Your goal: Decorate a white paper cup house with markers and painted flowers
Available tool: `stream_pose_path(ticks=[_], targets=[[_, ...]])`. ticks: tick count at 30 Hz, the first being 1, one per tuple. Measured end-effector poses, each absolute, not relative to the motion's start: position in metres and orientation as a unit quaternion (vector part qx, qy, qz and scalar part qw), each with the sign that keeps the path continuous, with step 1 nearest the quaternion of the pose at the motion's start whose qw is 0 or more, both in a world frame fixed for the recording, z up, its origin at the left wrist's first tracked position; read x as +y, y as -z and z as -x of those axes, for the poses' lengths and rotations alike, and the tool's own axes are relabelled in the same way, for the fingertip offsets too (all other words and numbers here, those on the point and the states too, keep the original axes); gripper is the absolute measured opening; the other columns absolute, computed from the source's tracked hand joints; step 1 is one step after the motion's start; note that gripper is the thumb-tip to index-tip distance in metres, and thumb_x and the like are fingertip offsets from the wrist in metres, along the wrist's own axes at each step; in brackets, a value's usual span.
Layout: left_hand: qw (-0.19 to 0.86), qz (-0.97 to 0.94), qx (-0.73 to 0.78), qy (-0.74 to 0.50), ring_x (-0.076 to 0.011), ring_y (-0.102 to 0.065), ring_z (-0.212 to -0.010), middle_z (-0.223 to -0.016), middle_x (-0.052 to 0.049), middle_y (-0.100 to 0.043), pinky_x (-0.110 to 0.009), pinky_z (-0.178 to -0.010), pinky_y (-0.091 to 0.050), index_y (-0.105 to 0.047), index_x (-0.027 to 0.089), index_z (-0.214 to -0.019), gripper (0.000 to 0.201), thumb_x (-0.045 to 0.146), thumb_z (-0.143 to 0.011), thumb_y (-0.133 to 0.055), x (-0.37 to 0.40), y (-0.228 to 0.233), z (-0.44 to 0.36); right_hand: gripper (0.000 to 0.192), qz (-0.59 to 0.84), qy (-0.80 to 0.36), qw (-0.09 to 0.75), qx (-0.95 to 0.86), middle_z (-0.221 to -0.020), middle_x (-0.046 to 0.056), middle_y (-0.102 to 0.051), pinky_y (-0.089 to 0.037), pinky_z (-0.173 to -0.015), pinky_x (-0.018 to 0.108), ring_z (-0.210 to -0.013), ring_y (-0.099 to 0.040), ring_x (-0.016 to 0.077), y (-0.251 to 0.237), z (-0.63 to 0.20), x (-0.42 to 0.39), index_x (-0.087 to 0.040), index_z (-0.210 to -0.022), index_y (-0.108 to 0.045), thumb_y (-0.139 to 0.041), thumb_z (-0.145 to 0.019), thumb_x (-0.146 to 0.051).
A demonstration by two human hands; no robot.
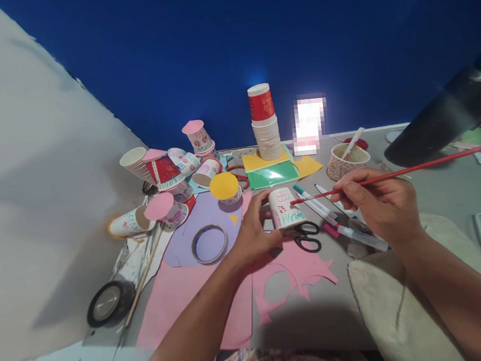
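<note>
Cup (284, 209) is sitting in left hand (254, 227), fingers (271, 239) clamped on it; right hand (381, 204) is pinching brush (434, 162), tip at cup.

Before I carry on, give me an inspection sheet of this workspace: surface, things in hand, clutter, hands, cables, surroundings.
Surface: gray tabletop, partly covered by pink paper and purple paper.
Things in hand: decorated paper cup; red-handled paintbrush, tip at the cup's side, contact unclear.
Clutter: black-handled scissors beside the cup, markers, roll of tape, cup stack.
Hands: left hand holds the cup; right hand grips the paintbrush.
Cables: none certain; a pale curved strip at far right might be one.
Surroundings: blue wall behind, white wall at left.
</note>
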State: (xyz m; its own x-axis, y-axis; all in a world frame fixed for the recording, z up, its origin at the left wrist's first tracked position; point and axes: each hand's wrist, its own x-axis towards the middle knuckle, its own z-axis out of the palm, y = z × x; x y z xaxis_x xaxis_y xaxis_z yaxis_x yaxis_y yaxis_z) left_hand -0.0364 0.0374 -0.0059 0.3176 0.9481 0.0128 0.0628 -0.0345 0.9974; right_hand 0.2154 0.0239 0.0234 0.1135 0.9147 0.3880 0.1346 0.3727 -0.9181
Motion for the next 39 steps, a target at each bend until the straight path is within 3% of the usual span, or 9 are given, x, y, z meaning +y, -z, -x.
stream_pose_path(ticks=[8,17,33,39], targets=[[0.645,-0.486,0.37,-0.459,-0.0347,-0.055,-0.148,-0.152,-0.013,-0.06,-0.051,-0.12,-0.049,-0.052,0.025,-0.134,0.077,0.007,-0.065,-0.082,0.039,0.004,0.031,0.024,0.431,-0.378,0.627,-0.527,-0.072,0.003,-0.076,-0.046,-0.052,0.026,-0.058,-0.06,0.0133,-0.021,-0.219,0.029,-0.024,-0.087,-0.08,-0.08,-0.095,-0.046],[0.632,-0.531,0.351,-0.443,-0.0328,-0.055,-0.148,-0.152,-0.01,-0.06,-0.048,-0.12,-0.049,-0.053,0.028,-0.14,0.082,0.001,-0.066,-0.077,0.041,0.019,0.035,0.02,0.445,-0.357,0.609,-0.551,-0.072,0.001,-0.076,-0.047,-0.05,0.024,-0.056,-0.06,0.0115,-0.022,-0.214,0.025,-0.024,-0.087,-0.079,-0.077,-0.098,-0.04],[0.635,-0.535,0.355,-0.429,-0.0338,-0.058,-0.145,-0.15,-0.013,-0.062,-0.052,-0.122,-0.046,-0.054,0.025,-0.137,0.076,0.006,-0.068,-0.082,0.035,0.003,0.032,0.022,0.464,-0.33,0.587,-0.576,-0.073,0.003,-0.076,-0.046,-0.049,0.026,-0.056,-0.058,0.0129,-0.025,-0.212,0.022,-0.023,-0.087,-0.078,-0.074,-0.099,-0.04],[0.633,-0.541,0.352,-0.428,-0.0333,-0.055,-0.147,-0.153,-0.012,-0.06,-0.05,-0.12,-0.048,-0.052,0.027,-0.14,0.083,0.004,-0.067,-0.083,0.04,0.015,0.035,0.022,0.465,-0.314,0.597,-0.573,-0.072,0.002,-0.075,-0.048,-0.051,0.026,-0.056,-0.059,0.0128,-0.026,-0.215,0.023,-0.024,-0.086,-0.078,-0.075,-0.099,-0.04]])
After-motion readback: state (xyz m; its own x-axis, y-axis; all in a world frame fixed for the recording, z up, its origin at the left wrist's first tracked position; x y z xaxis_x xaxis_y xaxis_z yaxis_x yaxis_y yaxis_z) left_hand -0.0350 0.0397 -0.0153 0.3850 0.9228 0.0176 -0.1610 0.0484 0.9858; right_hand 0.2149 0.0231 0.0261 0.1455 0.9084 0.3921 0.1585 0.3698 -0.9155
